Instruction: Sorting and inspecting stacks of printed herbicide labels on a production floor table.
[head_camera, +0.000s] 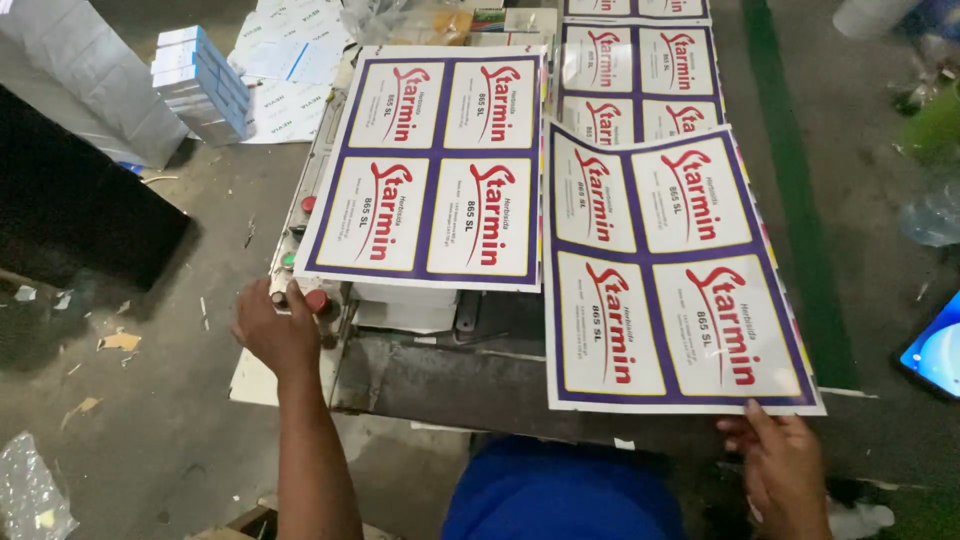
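My right hand (783, 470) pinches the near edge of a printed sheet (672, 275) that carries several white labels with red lettering on a purple border. That sheet lies tilted on the right of a grey machine table (420, 375). A second sheet of the same kind (432, 165) lies flat on the machine to its left. My left hand (277, 330) rests on the machine's control panel, its fingers over a red button (316, 299); a smaller red button (308, 203) and a green one (288, 260) sit farther up the panel.
More printed sheets (636, 75) lie stacked behind. A pile of blue-and-white boxes (203, 82) and loose white papers (290, 50) sit at the far left. A lit phone (935, 350) lies at the right edge. Scraps litter the concrete floor (130, 420).
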